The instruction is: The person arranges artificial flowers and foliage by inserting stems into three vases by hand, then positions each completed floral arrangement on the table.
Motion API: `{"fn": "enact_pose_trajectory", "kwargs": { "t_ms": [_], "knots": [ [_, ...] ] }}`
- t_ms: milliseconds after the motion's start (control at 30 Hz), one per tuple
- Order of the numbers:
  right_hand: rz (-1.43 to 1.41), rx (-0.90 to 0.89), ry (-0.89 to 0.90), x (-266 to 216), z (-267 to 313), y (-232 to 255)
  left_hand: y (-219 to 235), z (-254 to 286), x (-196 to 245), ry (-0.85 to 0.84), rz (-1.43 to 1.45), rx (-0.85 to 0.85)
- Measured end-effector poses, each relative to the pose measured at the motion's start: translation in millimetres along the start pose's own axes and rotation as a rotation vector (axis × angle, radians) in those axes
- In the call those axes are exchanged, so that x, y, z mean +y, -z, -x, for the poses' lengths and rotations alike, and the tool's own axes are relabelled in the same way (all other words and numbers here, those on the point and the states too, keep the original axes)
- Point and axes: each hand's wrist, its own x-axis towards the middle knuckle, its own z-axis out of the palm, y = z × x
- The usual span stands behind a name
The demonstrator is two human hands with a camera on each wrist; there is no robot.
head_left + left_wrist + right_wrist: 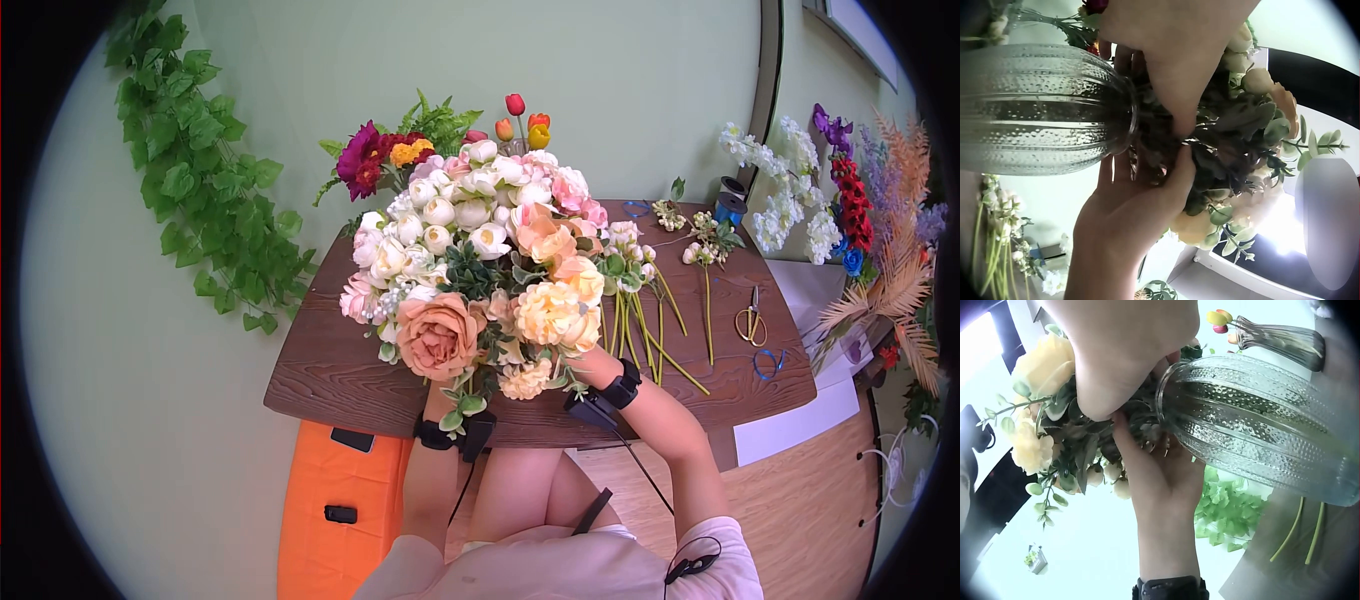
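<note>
A large bouquet (440, 212) of white, pink, peach and cream artificial flowers stands at the table's middle, its greenery gathered above the mouth of a ribbed clear glass vase (1260, 419). In the left wrist view, my left hand (1175, 53) grips the bouquet just above the vase rim, thumb across the leaves and fingers behind. My right hand (1129, 353) holds the opposite side at the same height, fingers partly hidden behind the neck. The two thumbs meet close together in front. From the head view, flowers cover both hands and the vase; only the strapped wrists show.
Loose green stems (640, 340) lie right of the bouquet on the brown table (330, 370), with scissors (751, 322), a blue loop (768, 364) and spools (731, 205) farther right. Behind stand a tulip vase (1285, 345) and a purple flower (358, 160). Tall flowers (853, 205) rise at the right.
</note>
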Motion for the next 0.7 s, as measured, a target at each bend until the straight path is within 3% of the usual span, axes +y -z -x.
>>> {"fn": "enact_pose_trajectory", "kwargs": {
  "t_ms": [33, 100, 200, 267, 567, 700],
  "knots": [
    [0.01, -0.004, 0.003, 10, -47, -19, 3, 2, 1, -0.004, -0.01, 0.004],
    [0.033, -0.01, 0.006, 3, -1, 0, -2, -5, -2, -0.012, -0.029, 0.008],
    [0.072, -0.015, 0.009, 6, -18, -16, -5, -14, -6, -0.026, -0.052, 0.01],
    [0.1, -0.016, 0.009, 1, 11, -2, -7, -16, -6, -0.037, -0.065, 0.01],
    [0.217, -0.043, 0.019, 2, 10, -20, -9, -22, -14, -0.076, -0.133, 0.028],
    [0.269, -0.052, 0.025, 11, -48, -55, 3, -26, -20, -0.097, -0.165, 0.035]
  ]
}}
